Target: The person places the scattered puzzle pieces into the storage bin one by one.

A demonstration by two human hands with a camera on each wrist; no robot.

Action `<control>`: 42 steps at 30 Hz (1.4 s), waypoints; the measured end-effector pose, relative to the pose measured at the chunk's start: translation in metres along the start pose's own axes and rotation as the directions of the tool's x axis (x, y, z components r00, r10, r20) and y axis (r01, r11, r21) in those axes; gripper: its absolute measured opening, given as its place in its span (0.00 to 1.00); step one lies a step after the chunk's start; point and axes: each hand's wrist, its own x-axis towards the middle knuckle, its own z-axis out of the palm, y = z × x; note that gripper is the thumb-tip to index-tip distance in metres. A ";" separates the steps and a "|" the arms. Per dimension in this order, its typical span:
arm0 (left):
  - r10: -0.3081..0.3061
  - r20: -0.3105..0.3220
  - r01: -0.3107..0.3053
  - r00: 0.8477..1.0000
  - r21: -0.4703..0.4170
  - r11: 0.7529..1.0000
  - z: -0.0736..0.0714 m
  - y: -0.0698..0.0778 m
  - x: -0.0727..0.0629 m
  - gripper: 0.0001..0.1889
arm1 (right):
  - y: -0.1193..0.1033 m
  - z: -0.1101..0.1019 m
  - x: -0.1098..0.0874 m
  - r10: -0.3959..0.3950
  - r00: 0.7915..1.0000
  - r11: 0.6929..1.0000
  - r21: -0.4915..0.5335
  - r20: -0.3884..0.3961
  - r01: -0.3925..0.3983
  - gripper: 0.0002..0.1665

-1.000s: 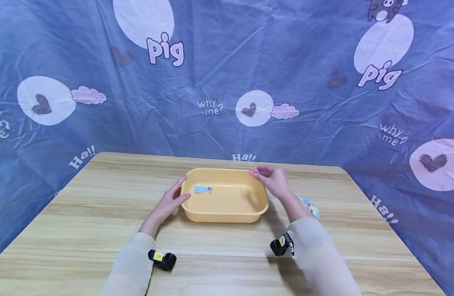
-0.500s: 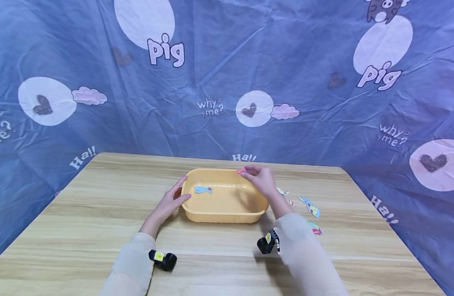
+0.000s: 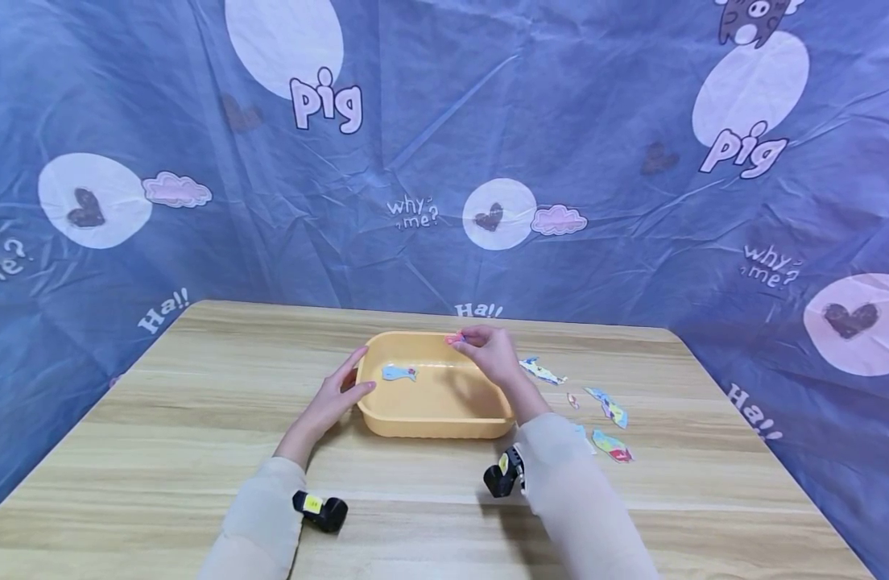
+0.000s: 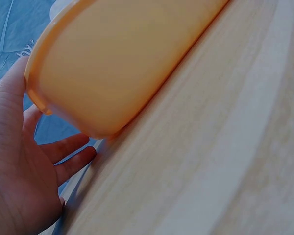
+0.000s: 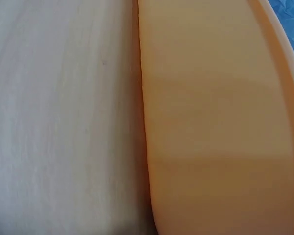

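A yellow plastic basin (image 3: 436, 428) stands on the wooden table, with a light-blue flat paper-like piece (image 3: 399, 373) lying inside near its left end. My left hand (image 3: 336, 392) grips the basin's left end, thumb over the rim and fingers along the outer wall; the left wrist view shows this hand (image 4: 24, 152) close against the wall. Above the far part of the basin, my right hand (image 3: 491, 354) pinches a small pink-red piece (image 3: 455, 338) between thumb and fingers. The right wrist view shows only the basin's side (image 5: 220, 122) and the table, not the hand.
Several flat colourful pieces lie on the table right of the basin, among them a yellow-blue one (image 3: 609, 407), a green-red one (image 3: 613, 445) and a long whitish one (image 3: 542, 371). A blue printed cloth (image 3: 430, 266) hangs behind the table.
My right hand has moved left over the basin with the pink-red piece, uncovering more of the pieces on the right. My left hand and the basin have stayed nearly still.
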 end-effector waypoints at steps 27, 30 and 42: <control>-0.008 -0.003 0.008 1.000 0.008 1.000 -0.001 0.001 -0.001 0.34 | 0.004 0.021 0.002 0.090 0.990 0.994 0.051 0.112 -0.097 0.12; -0.007 -0.004 0.007 1.000 0.010 1.000 0.000 0.001 -0.001 0.34 | 0.005 0.024 0.003 0.102 0.988 0.993 0.049 0.116 -0.108 0.12; -0.016 -0.001 0.016 1.000 0.007 1.000 -0.001 0.002 -0.001 0.34 | 0.012 0.032 0.003 0.114 0.988 0.987 0.102 0.108 -0.125 0.11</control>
